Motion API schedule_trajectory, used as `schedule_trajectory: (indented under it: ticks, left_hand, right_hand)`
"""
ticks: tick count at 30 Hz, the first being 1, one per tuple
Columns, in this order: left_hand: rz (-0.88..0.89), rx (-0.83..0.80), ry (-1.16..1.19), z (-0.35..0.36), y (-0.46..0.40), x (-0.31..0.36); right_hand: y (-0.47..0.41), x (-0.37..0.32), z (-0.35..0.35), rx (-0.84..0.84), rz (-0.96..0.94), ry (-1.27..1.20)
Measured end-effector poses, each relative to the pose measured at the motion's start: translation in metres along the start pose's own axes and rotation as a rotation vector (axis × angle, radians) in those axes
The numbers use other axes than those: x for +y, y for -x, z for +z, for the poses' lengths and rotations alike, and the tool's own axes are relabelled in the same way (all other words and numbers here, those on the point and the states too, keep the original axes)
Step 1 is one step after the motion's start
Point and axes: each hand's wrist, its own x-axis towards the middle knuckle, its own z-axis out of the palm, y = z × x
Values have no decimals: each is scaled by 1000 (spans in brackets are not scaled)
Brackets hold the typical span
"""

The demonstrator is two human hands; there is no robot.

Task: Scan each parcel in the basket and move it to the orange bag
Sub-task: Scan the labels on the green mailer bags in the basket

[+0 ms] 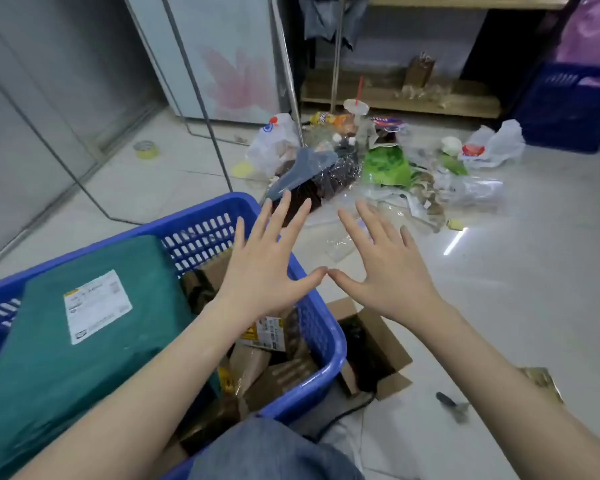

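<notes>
Both hands, left (260,268) and right (388,275), hover spread and empty above the blue basket (326,344) of unscanned parcels (84,327) (no orange bag or scanner visible), where floor litter (378,168) nearby could get mixed in.

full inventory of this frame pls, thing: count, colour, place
basket: 1, blue, lower left on the floor
large parcel: 1, green with a white label, on top in the basket
small parcels: several, brown, exact count unclear, in the basket's right part
cardboard box: 1, brown, open, on the floor right of the basket
litter pile: many pieces, mixed colours, on the floor ahead
tape roll: 1, yellow, on the floor at left
crate: 1, dark blue, far right
left hand: open, fingers spread, above the basket's rim
right hand: open, fingers spread, above the floor
</notes>
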Motion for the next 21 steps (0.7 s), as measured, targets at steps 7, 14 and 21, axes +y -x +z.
schedule_trajectory:
  ticks: [7,14,21]
  left_hand:
    - [35,-65,-17,58,-8,0]
    - [65,-187,20,105,-8,-1]
    - [96,-155,83,120,-1,1]
  right_hand:
    - [8,32,52,-83,71,-16]
    - [25,53,102,-187,117,-98]
    - [42,66,147,-306,208,-103]
